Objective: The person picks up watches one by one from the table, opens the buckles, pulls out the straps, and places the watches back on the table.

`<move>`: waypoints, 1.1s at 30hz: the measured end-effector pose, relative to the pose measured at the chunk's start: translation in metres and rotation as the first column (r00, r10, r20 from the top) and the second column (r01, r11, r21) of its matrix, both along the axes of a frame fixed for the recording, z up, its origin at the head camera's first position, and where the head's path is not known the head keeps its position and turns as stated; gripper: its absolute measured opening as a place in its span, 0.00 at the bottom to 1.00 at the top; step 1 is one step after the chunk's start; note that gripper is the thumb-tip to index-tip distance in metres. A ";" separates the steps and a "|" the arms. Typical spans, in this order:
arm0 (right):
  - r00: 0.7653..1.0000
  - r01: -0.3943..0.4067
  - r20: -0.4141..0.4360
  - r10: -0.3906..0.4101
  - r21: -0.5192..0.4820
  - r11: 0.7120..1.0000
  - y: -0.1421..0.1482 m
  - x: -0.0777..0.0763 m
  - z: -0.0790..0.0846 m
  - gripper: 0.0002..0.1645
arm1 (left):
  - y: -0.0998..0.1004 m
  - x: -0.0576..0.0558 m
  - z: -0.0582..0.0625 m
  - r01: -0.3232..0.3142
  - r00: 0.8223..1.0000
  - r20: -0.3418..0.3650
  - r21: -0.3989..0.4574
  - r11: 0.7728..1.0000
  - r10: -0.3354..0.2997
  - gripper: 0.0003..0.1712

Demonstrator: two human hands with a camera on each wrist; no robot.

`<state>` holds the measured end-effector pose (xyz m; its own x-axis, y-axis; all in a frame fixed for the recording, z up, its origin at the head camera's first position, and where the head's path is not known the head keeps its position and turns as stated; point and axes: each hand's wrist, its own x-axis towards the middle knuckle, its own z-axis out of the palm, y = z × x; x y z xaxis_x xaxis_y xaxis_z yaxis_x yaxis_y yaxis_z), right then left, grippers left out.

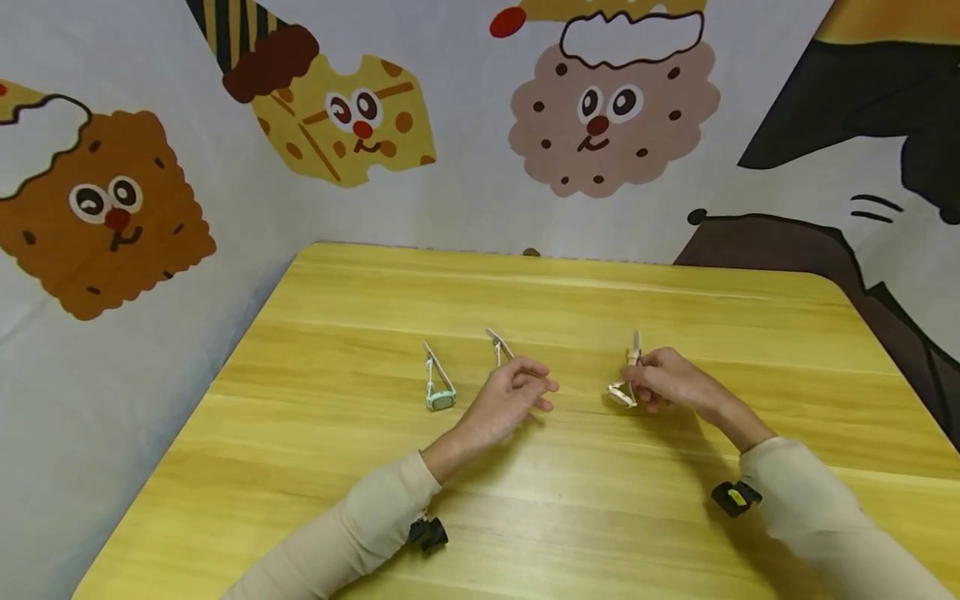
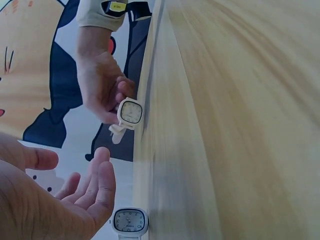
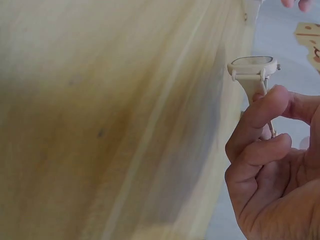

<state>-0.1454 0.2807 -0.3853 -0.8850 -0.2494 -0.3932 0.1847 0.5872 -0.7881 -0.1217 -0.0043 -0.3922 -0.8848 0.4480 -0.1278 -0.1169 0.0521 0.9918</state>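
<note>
My right hand [image 1: 672,383] pinches the strap of a cream wristwatch [image 1: 620,396] over the right part of the table. Its squarish pale dial [image 2: 131,113] faces the left wrist camera. My left hand [image 1: 506,402] holds nothing, its fingers loosely bent and spread. Beside that hand stands a white wristwatch [image 2: 129,221]; in the head view the hand hides its case, and only its strap [image 1: 498,337] shows. Farther left, a mint-green wristwatch [image 1: 441,400] rests on the table with its strap closed in a loop.
The wood-grain table [image 1: 570,500] has a rounded far edge. Behind it hangs a white cloth [image 1: 465,208] printed with cartoon biscuits and cheese. A small black device [image 1: 428,534] is strapped at the left sleeve, another black device [image 1: 736,497] at the right.
</note>
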 end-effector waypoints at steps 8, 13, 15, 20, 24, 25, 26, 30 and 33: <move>0.999 0.019 0.041 -0.021 0.038 0.999 0.010 0.002 -0.008 0.20 | -0.001 0.001 0.000 -0.001 1.000 0.009 0.008 1.000 0.001 0.18; 0.998 0.018 0.053 -0.021 0.057 0.998 0.010 0.005 -0.010 0.22 | -0.002 0.003 0.001 -0.006 1.000 0.029 0.015 1.000 0.006 0.18; 0.999 0.015 0.048 -0.018 0.056 0.998 0.009 0.005 -0.011 0.23 | -0.002 0.003 0.001 -0.011 0.999 0.034 0.015 1.000 0.011 0.18; 0.999 0.008 0.036 -0.011 0.079 0.997 0.008 0.007 -0.011 0.27 | -0.003 0.004 0.003 -0.012 0.999 0.042 0.011 1.000 0.012 0.17; 0.999 0.025 0.037 -0.029 0.101 0.995 0.009 0.008 -0.011 0.33 | -0.004 0.004 0.002 -0.014 0.999 0.051 0.010 1.000 0.013 0.17; 0.999 0.031 0.037 -0.035 0.104 0.994 0.009 0.008 -0.011 0.34 | -0.004 0.004 0.002 -0.012 0.999 0.052 0.011 1.000 0.011 0.17; 0.998 0.039 0.037 -0.044 0.103 0.994 0.010 0.008 -0.011 0.35 | -0.004 0.004 0.001 -0.010 0.999 0.053 0.012 1.000 0.010 0.18; 0.996 0.088 0.000 -0.089 0.124 0.988 0.014 0.012 -0.008 0.39 | -0.005 0.003 -0.002 0.003 0.999 0.052 0.018 1.000 -0.004 0.17; 0.991 0.127 -0.058 -0.119 0.164 0.978 0.017 0.016 -0.001 0.41 | -0.007 0.003 -0.001 0.019 0.999 0.046 0.021 1.000 -0.020 0.17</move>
